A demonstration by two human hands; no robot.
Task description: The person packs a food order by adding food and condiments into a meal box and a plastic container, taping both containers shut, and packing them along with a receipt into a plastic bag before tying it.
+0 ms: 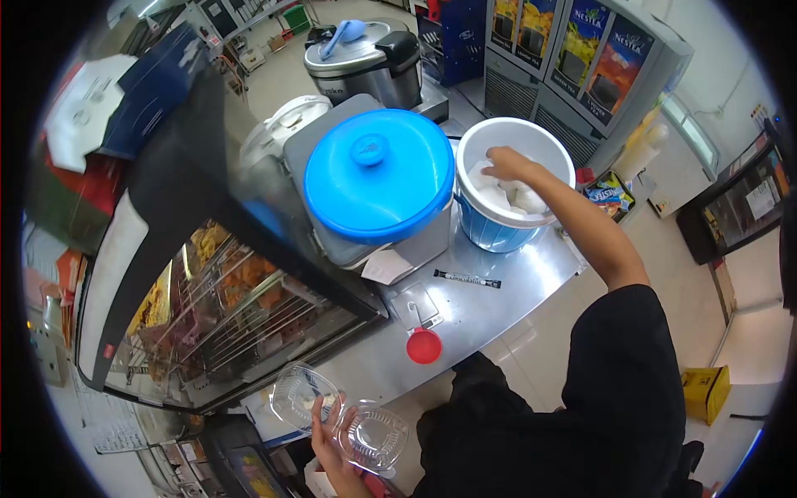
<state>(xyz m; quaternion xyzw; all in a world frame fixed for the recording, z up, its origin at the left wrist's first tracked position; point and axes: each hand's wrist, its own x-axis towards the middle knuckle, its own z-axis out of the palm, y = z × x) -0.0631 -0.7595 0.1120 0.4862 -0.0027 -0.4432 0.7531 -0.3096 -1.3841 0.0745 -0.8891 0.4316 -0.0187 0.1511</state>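
My left hand holds a clear plastic clamshell container with its lid folded back, over the front edge of the steel counter. My right hand is inside a blue cooler bucket with a white inner wall. Its bent fingers grip the edge of a white wrapped bundle; the fingertips are partly hidden. Another pale bundle lies beside it in the bucket. The bucket's round blue lid rests on a grey box to the left.
A red measuring scoop and a black-wrapped stick lie on the steel counter. A glass food warmer stands left. Behind are a large rice cooker and a drink dispenser.
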